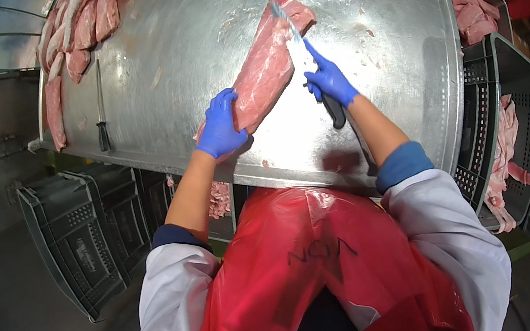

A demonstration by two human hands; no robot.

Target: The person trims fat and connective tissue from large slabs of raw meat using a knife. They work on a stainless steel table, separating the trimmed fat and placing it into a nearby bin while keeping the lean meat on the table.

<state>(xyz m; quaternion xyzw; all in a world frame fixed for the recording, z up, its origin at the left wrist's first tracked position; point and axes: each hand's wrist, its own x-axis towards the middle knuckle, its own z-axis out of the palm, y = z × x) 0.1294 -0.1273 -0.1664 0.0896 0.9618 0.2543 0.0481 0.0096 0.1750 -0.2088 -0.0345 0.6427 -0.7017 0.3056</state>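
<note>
The blue-gloved left hand (221,127) clasps a long pink meat slab (265,72); the blue-gloved right hand (332,80) grips a black-handled steel knife (336,114), apparently trimming the far end. The next stroke likely needs bracing.

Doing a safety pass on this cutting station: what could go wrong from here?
1. The right hand has its index finger stretched toward the blade of the knife; a slip might bring it onto the edge.
2. The piece of meat lies on smooth metal, held by the left hand at its near end; its far end could skid.
3. The rod's black handle sits near the table edge and might get knocked off.
</note>
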